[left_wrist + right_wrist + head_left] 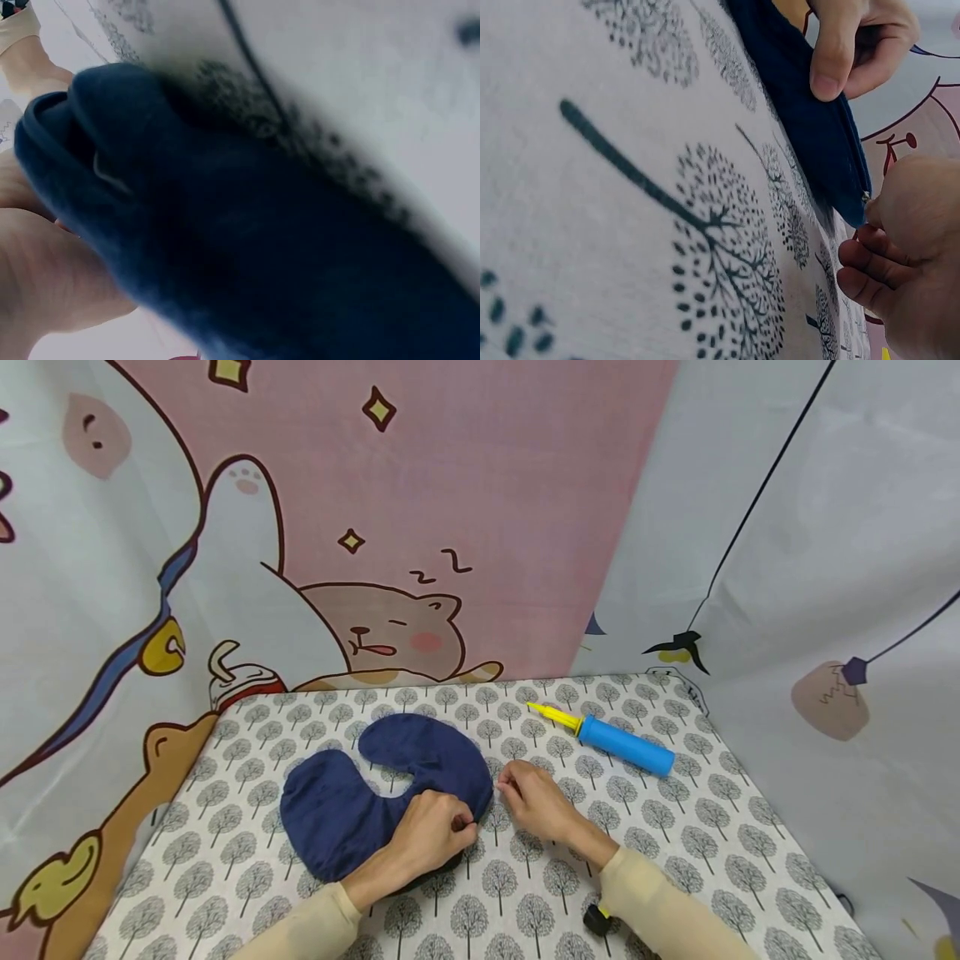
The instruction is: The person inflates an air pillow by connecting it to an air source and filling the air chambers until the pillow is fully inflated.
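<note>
Across a tree-print tablecloth, a navy U-shaped neck pillow lies left of centre, its gap facing the far left. Its plush cover looks soft and light, neither stiff nor fragile, and likely to crease or slide unless steadied; the edge on its near right side seems the surest place to take hold. Toward the far right, a blue pump with a yellow nozzle rests apart from the pillow. A person's left hand grips the pillow's near right edge, thumb against the fabric and fingers curled. The right hand, at the pillow's right edge, draws thumb and forefinger together in a pinch. At those fingertips sits a small metal zip pull.
</note>
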Demonstrator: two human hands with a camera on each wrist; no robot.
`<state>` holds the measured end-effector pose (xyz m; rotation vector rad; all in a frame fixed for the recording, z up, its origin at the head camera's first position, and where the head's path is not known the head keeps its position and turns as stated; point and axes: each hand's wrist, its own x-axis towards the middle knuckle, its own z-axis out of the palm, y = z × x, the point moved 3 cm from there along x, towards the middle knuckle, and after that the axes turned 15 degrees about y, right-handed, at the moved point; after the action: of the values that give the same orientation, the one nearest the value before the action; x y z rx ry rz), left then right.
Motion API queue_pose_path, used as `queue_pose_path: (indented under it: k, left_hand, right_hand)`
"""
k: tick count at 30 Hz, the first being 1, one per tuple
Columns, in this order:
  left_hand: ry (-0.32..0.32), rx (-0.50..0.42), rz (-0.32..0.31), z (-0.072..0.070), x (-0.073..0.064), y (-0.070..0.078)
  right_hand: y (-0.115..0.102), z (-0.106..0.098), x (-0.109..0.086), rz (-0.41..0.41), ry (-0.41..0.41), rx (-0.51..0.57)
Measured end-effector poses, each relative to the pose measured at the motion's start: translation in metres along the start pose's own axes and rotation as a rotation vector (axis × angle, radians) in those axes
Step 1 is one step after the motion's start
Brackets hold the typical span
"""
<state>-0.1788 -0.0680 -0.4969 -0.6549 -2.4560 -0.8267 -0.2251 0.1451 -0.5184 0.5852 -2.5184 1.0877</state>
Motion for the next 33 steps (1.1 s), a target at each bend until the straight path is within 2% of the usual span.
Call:
queue_pose_path:
  k: [6, 12, 22, 26, 33]
  left_hand:
    - [-0.009, -0.012, 0.005, -0.001, -0.001, 0.001]
    - [-0.023, -0.029, 0.01, -0.002, -0.004, 0.004]
    - [-0.076, 0.085, 0.068, -0.018, -0.023, 0.016]
    - [-0.111, 0.066, 0.036, -0.025, -0.031, 0.017]
    - [-0.104, 0.052, -0.018, -0.037, -0.043, 0.009]
  right_hand:
    - [0.004, 0.003, 0.003, -0.019, 0.037, -0.042]
    - [0.005, 0.005, 0.003, 0.007, 0.015, -0.037]
    - [0.006, -0.002, -0.003, 0.065, 0.025, 0.017]
    - [0.005, -0.008, -0.007, 0.092, 0.03, 0.022]
    - [-0.006, -0.016, -0.015, 0.106, 0.006, 0.04]
